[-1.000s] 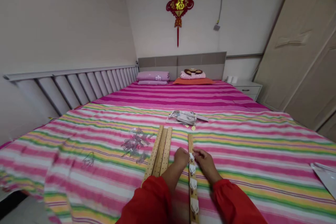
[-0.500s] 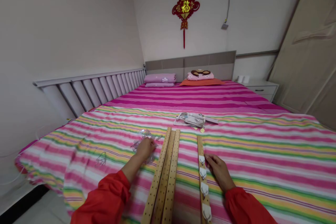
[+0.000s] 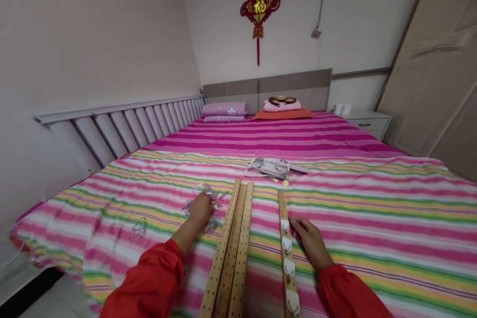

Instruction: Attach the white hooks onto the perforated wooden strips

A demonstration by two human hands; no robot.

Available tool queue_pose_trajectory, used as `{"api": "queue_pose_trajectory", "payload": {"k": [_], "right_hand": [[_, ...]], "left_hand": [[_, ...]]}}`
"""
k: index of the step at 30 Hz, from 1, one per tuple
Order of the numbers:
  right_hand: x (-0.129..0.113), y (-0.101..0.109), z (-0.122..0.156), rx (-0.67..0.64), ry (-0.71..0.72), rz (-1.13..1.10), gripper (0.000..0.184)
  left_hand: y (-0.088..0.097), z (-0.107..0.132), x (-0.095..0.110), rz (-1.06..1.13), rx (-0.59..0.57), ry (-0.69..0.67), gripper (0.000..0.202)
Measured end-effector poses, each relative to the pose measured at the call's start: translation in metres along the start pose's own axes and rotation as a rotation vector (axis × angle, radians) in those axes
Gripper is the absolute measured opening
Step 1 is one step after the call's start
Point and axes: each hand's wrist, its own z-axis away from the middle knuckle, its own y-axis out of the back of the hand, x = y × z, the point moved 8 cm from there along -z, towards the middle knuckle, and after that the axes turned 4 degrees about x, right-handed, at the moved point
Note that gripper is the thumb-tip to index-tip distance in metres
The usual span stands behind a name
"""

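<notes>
My left hand [image 3: 200,208] reaches into a pile of clear plastic hooks [image 3: 203,198] on the striped bedspread, with its fingers curled over them; what it grips is hidden. My right hand [image 3: 308,237] lies against the right side of a single wooden strip [image 3: 285,238], fingertips touching it beside the topmost of several white hooks [image 3: 286,245] fixed along it. Three more perforated wooden strips [image 3: 233,248] are stacked side by side between my arms. Both sleeves are red.
An opened clear packet with papers [image 3: 270,167] lies farther up the bed [image 3: 335,198]. Pillows [image 3: 223,109] sit at the headboard. A slatted rail [image 3: 130,124] runs along the left wall, a nightstand [image 3: 367,121] and a wardrobe [image 3: 436,69] stand on the right.
A second ago both hands were at the top hook on the single strip. My left hand then moved left to the pile of clear hooks; the right stayed by the strip.
</notes>
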Motion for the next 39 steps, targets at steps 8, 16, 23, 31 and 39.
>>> {"api": "queue_pose_trajectory", "payload": {"k": [8,16,23,31,39], "right_hand": [[0.001,0.0,-0.003,-0.009,0.027,0.002,0.036],[-0.004,-0.001,0.001,0.005,0.009,-0.021,0.033],[-0.003,0.001,0.001,0.009,-0.001,-0.004,0.034],[-0.04,-0.03,0.0,-0.077,0.028,0.016,0.028],[-0.072,-0.162,0.027,-0.341,0.063,0.0,0.019]], "left_hand": [[0.026,-0.014,-0.03,0.696,0.072,0.174,0.021],[0.027,-0.004,-0.034,1.058,0.093,0.316,0.036],[0.012,0.008,-0.037,1.319,0.099,0.471,0.023],[0.004,0.027,-0.031,1.551,-0.009,0.6,0.011],[-0.014,0.049,-0.015,1.711,-0.175,0.67,0.013]]}}
